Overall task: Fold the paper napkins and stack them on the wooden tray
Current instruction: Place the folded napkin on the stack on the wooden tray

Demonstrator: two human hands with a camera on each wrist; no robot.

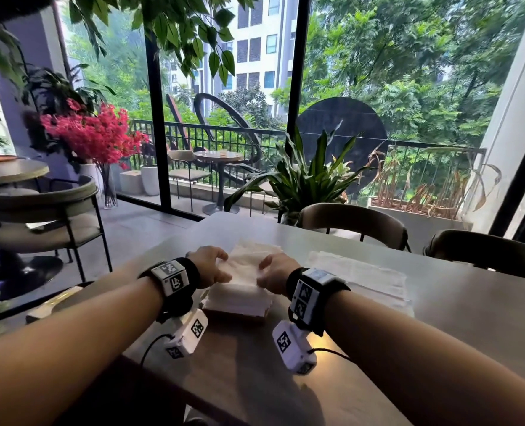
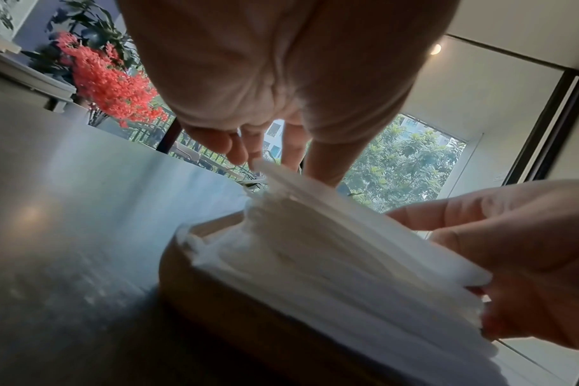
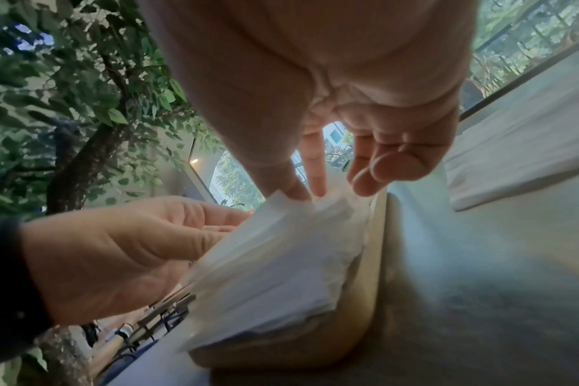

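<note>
A thick stack of folded white napkins (image 1: 239, 290) fills the wooden tray (image 1: 256, 316) in the middle of the table. My left hand (image 1: 215, 265) lies on the stack's left side. Its fingers (image 2: 238, 148) run fairly straight down to the far corner of the stack (image 2: 314, 248). My right hand (image 1: 270, 272) is on the stack's right side. There its thumb and forefinger (image 3: 314, 177) pinch the top napkin (image 3: 291, 214) at a corner, and its other fingers are curled. The tray's rim shows beside the napkins (image 2: 195, 282) (image 3: 374, 261).
A flat pile of unfolded napkins (image 1: 362, 278) (image 3: 513, 162) lies on the table (image 1: 439, 333) to the right of the tray. Two chairs (image 1: 353, 222) (image 1: 485, 253) stand along the far edge. A pale box (image 1: 55, 302) sits past the table's left edge.
</note>
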